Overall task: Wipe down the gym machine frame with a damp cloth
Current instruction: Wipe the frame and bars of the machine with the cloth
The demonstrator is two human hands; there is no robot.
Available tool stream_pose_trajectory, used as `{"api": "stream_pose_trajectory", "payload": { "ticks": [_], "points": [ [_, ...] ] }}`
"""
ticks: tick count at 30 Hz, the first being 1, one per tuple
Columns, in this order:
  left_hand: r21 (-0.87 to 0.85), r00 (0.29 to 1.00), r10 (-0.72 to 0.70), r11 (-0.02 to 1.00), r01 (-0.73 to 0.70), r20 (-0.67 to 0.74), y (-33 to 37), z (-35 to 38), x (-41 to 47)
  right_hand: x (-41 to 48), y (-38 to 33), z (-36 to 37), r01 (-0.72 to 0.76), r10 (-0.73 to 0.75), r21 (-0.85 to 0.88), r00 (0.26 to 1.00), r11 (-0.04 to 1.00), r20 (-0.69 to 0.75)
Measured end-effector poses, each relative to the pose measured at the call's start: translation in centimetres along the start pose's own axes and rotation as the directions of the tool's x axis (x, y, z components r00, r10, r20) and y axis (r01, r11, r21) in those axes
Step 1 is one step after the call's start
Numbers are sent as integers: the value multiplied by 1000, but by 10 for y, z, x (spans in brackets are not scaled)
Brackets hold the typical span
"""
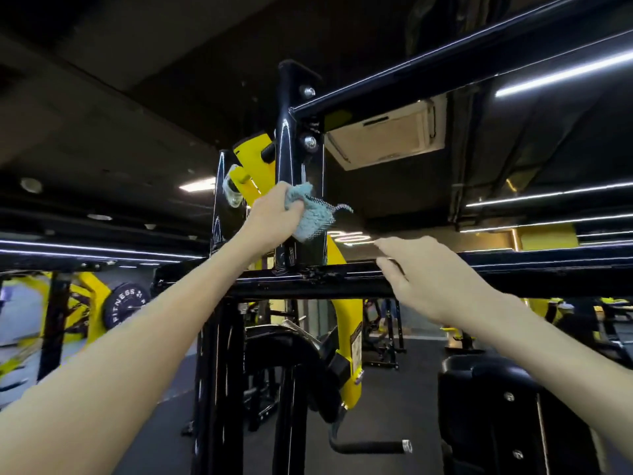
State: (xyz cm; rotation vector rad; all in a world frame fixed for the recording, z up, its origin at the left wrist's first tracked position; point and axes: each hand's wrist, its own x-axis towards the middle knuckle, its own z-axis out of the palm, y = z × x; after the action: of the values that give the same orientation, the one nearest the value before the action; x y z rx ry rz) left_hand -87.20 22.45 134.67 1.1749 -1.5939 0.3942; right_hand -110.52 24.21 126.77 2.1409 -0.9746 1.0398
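Observation:
The gym machine frame (298, 125) is glossy black steel, with an upright post rising at centre and a horizontal crossbar (274, 284) below it. A light blue cloth (310, 214) is bunched in my left hand (274, 212), which presses it against the upright post above the crossbar. My right hand (428, 272) hovers just in front of the crossbar to the right of the post, fingers apart and holding nothing. A yellow lever arm (255, 166) of the machine sits behind the post.
Another black beam (445, 63) runs diagonally overhead to the right. Below are a black padded seat (489, 389), a handle (370, 447) and a yellow arm (349, 320). A weight plate (125, 306) hangs at left. Other machines stand on the dark floor beyond.

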Motion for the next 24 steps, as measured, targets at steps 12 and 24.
{"api": "stream_pose_trajectory", "payload": {
  "ticks": [12, 24],
  "points": [
    [348, 925, 366, 884, -312, -100, 19, -9, 77, 0, 17, 35, 178, -273, -490, 954, 853, -128],
    [726, 588, 765, 246, -642, 261, -11, -19, 91, -2, 15, 40, 113, -258, -547, 946, 830, -196]
  ]
}}
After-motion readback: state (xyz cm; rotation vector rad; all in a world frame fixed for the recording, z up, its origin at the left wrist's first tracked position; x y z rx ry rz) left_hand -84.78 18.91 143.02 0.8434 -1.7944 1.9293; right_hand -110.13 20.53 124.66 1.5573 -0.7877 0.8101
